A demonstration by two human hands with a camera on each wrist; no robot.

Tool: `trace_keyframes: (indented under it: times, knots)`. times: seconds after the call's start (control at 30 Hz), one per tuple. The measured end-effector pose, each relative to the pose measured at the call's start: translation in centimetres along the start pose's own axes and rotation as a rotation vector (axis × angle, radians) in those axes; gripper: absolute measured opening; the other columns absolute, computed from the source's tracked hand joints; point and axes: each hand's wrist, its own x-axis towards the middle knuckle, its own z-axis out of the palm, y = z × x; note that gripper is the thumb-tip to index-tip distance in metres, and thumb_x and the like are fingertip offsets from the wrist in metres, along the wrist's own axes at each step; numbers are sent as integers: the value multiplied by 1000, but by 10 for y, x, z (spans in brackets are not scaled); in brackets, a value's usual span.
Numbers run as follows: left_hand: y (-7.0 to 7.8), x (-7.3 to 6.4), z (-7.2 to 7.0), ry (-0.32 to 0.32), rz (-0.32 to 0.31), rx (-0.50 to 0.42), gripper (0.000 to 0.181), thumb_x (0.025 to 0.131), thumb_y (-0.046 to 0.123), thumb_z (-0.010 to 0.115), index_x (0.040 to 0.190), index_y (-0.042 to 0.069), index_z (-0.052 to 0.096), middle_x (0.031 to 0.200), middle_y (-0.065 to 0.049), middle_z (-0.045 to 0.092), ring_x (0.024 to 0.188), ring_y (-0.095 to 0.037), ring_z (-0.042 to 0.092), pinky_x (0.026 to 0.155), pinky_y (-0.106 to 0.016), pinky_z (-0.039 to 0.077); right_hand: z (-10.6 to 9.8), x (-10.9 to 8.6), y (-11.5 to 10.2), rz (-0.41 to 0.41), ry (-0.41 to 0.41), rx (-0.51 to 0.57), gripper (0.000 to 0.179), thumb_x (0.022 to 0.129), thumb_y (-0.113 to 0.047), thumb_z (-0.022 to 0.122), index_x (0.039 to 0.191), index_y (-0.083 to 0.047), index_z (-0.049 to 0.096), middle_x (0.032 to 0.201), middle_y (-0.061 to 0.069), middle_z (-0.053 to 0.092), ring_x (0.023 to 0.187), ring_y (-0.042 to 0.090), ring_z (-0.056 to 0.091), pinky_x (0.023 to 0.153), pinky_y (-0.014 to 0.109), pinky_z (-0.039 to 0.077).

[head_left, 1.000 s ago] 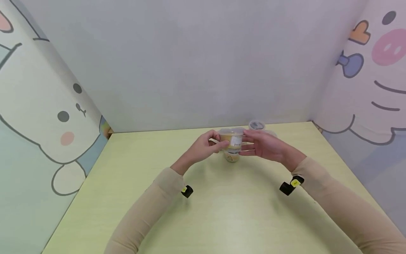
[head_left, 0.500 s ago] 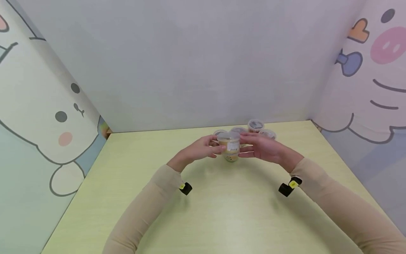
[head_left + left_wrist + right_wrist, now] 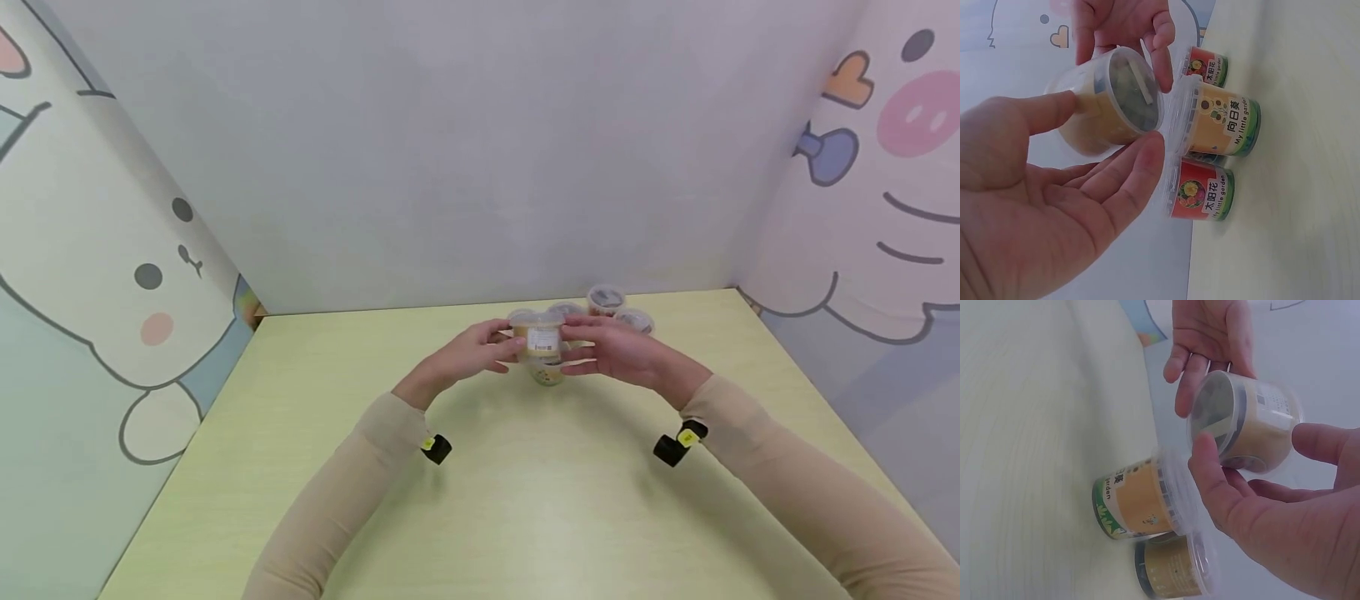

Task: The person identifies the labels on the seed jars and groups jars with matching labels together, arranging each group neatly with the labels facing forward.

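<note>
Got a tan cup (image 3: pixel 542 340) up above the orange cup (image 3: pixel 547 376)
Pinched in fingers of left hand (image 3: pixel 476 353) and right hand (image 3: pixel 618 353), btw

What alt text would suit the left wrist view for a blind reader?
A left hand and a right hand hold a clear plastic cup between them. Beyond, seen sideways, an orange My little garden cup and two red ones stand on a pale table.
</note>
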Motion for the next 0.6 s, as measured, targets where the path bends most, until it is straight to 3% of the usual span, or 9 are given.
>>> trace_keyframes:
  times: [0.27, 0.47, 0.6]
  knots:
    - [-4, 1, -2, 4, 22, 3, 56, 106, 33, 56, 151, 4, 39, 136, -14, 59, 125, -38, 59, 97, -46, 53, 3, 3, 1, -15, 11, -49, 60, 109, -19, 50, 157, 2, 21, 148, 22, 37, 122, 30, 58, 108, 55, 42]
    - [-4, 0, -2, -3, 28, 3, 57, 108, 32, 53, 155, 5, 35, 140, -14, 57, 124, -31, 60, 100, -52, 50, 4, 5, 0, -30, -4, -68, 61, 109, -18, 50, 157, 4, 19, 154, 24, 30, 133, 32, 48, 111, 55, 37]
    - [-5, 0, 0, 10, 30, 32, 63, 103, 40, 60, 153, 7, 40, 134, -11, 60, 122, -32, 61, 100, -54, 49, 8, 5, -1, -25, -4, -75, 60, 108, -18, 52, 156, 3, 21, 151, 23, 33, 128, 30, 52, 111, 56, 37]
